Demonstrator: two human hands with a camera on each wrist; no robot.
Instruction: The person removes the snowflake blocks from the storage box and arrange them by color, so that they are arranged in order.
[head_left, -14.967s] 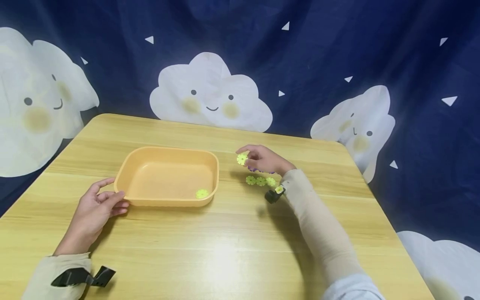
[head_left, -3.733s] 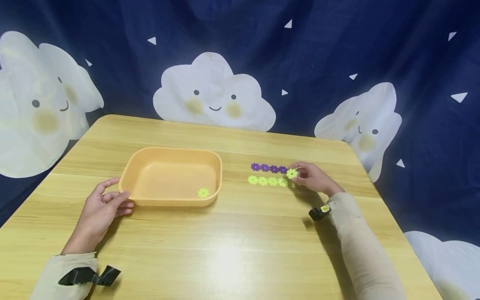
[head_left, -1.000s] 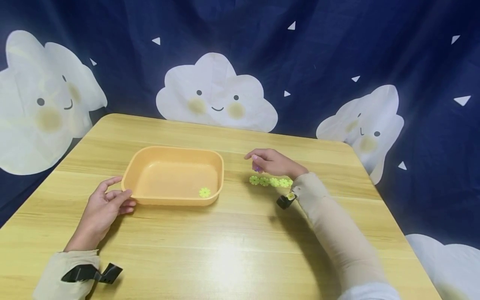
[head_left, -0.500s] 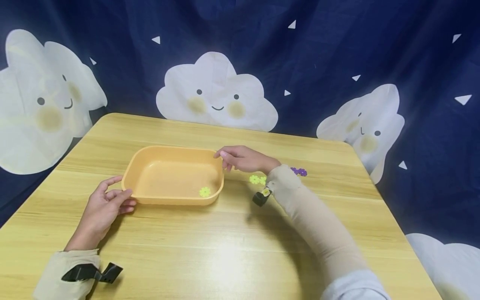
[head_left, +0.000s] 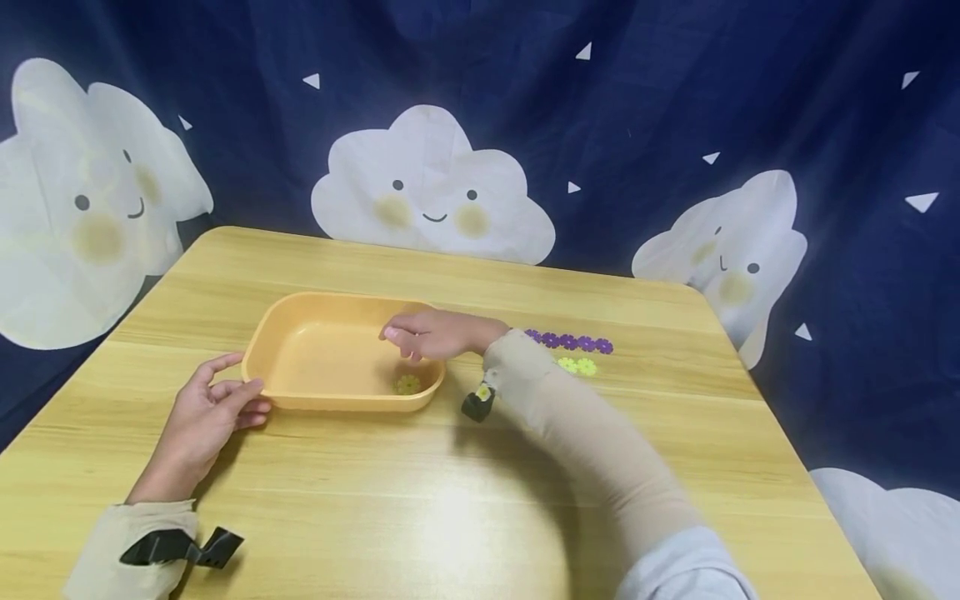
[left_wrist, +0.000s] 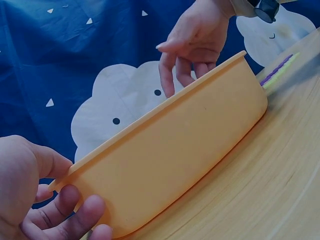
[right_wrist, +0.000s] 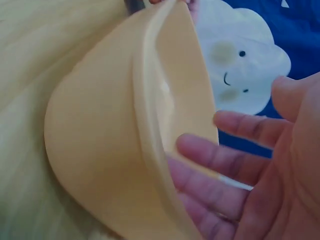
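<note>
My left hand [head_left: 198,421] grips the near left corner of an orange plastic tray [head_left: 337,403], its thumb and fingers on either side of the rim in the left wrist view. Over the tray's right part hangs my right hand [head_left: 435,333], fingers loosely bent and holding nothing in the right wrist view. Below it, on the tray floor, lies a yellow-green flower-shaped plastic piece [head_left: 408,384] in shadow. Right of the tray, a row of several purple flower pieces [head_left: 568,342] lies behind a row of yellow-green flower pieces [head_left: 587,367]. My right wrist and sleeve hide the left ends of both rows.
Everything stands on a light wooden table [head_left: 337,500]. A dark blue curtain [head_left: 600,108] with white smiling clouds hangs behind its far edge. Black straps [head_left: 180,547] with mounts are worn on the wrists.
Over the last second my right hand has moved left from the flower rows to above the tray. The yellow-green piece it held 3.7 seconds ago has left its fingers. My left hand stays on the tray.
</note>
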